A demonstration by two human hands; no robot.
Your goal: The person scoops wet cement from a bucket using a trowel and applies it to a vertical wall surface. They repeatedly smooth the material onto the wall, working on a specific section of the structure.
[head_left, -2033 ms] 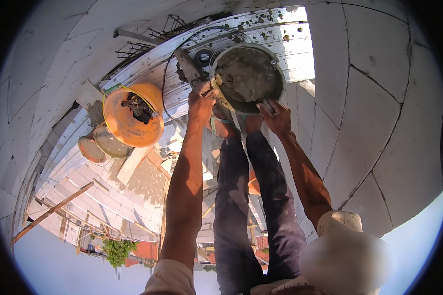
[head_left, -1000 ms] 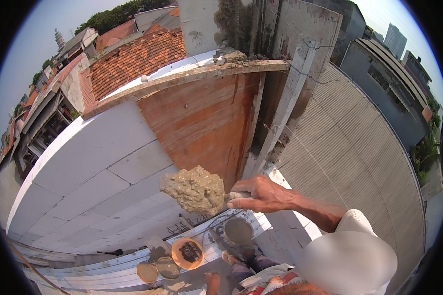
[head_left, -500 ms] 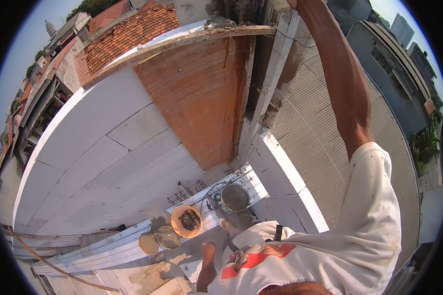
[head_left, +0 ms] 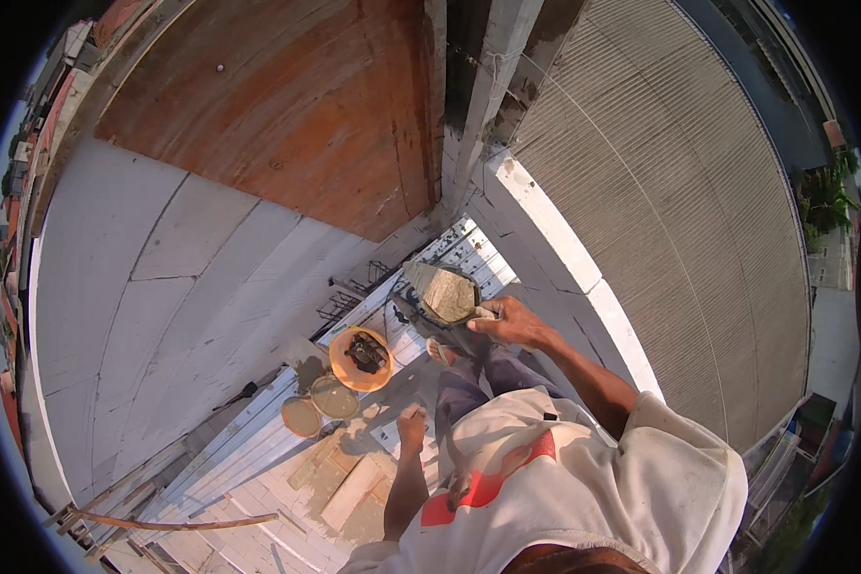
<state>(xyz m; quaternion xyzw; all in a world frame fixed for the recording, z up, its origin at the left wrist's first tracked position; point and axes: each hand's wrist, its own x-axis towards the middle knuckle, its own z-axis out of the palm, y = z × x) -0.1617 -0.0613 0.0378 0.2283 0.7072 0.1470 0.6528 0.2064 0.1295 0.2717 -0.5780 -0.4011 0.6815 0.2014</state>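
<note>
My right hand [head_left: 510, 322] is closed on the edge of a flat tan-grey piece with a rough face. The flat piece [head_left: 450, 295] lies over the dark bucket [head_left: 409, 304] and hides most of its inside; whether it touches the contents I cannot tell. My left hand [head_left: 412, 430] hangs low beside my leg with its fingers curled in, and nothing shows in it. Left of my feet stands an orange basin [head_left: 386, 367] with dark lumps inside. Two round containers of greyish stuff, a near one [head_left: 301, 418] and a farther one [head_left: 335, 396], sit beside the basin.
A pale block wall [head_left: 201, 230] rises on the left, with a reddish-brown panel [head_left: 287, 115] against its upper part. A low block wall [head_left: 555, 230] borders a corrugated roof [head_left: 660, 220] on the right. White planks [head_left: 234, 430] run under the containers. A concrete post [head_left: 497, 77] stands ahead.
My right hand has come down from high at the post to the dark bucket. The view has tipped downward. My left hand stays low beside me.
</note>
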